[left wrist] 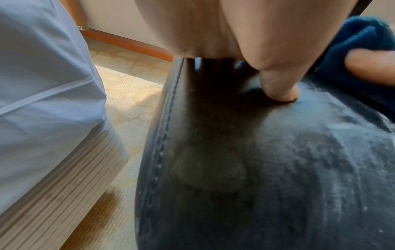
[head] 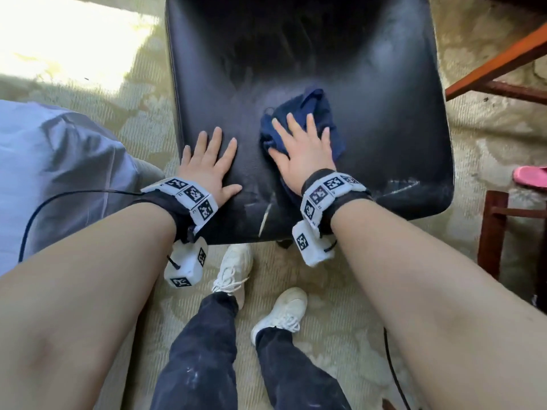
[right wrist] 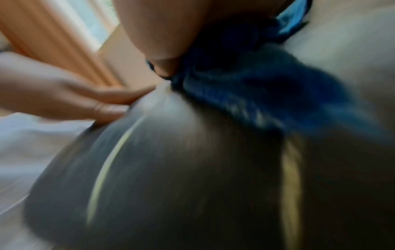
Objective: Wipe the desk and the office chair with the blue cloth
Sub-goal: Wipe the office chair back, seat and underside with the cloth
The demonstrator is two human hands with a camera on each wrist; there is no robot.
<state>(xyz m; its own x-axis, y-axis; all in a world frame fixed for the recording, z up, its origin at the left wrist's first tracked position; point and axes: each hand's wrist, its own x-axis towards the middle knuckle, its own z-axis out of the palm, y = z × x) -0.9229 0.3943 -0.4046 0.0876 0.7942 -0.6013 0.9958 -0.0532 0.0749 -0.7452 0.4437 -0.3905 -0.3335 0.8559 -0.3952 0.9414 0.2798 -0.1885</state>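
The black leather seat of the office chair (head: 370,93) fills the upper middle of the head view, with scuffs and a pale scratch near its front edge. My right hand (head: 302,149) lies flat on the crumpled blue cloth (head: 322,113), pressing it to the seat with straight fingers. My left hand (head: 207,161) rests flat on the bare seat to the left of the cloth, fingers spread. In the left wrist view the thumb (left wrist: 280,89) presses the dusty seat (left wrist: 267,169). The right wrist view is blurred and shows the cloth (right wrist: 245,88) under my palm.
A bed with a pale blue sheet (head: 59,161) stands close on the left. Red-brown wooden furniture (head: 497,66) and a pink slipper (head: 529,176) are on the right. Patterned beige carpet (head: 488,137) surrounds the chair. My feet in white shoes (head: 233,270) stand just before the seat.
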